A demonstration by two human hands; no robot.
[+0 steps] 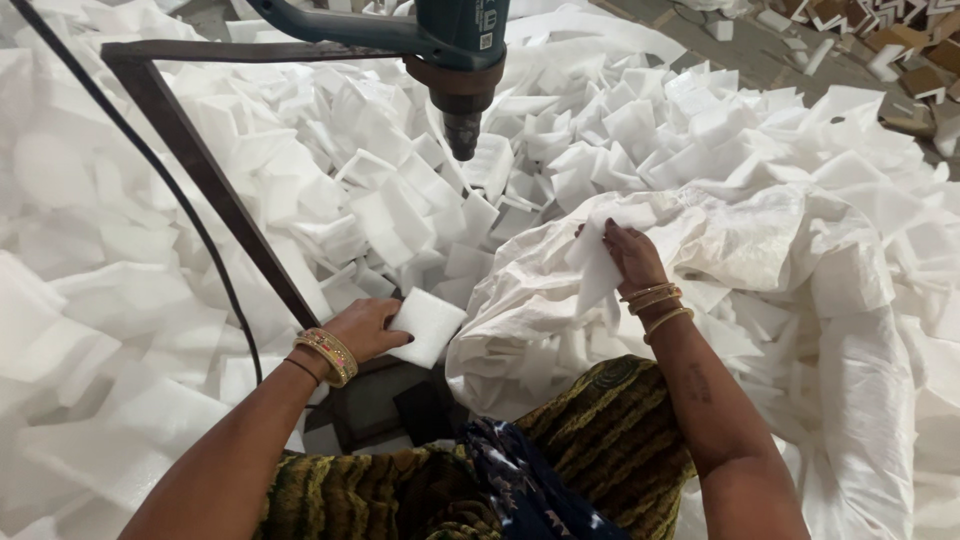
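Below the heat gun (455, 60), a white foam square (427, 325) is pinched in the left hand (368, 328) — a scorch is risked if it is raised near the nozzle. A foam sheet (598, 265) is gripped by the right hand (632, 255) right of the gun, over the white sack (780, 250), and could slip.

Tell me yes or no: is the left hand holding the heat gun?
No: the left hand grips a white foam square, while the heat gun hangs above the pile, untouched.

A small white square label (487, 41) sat on the teal tool (455, 30) at top centre; a big white sack (760, 240) lay at right.
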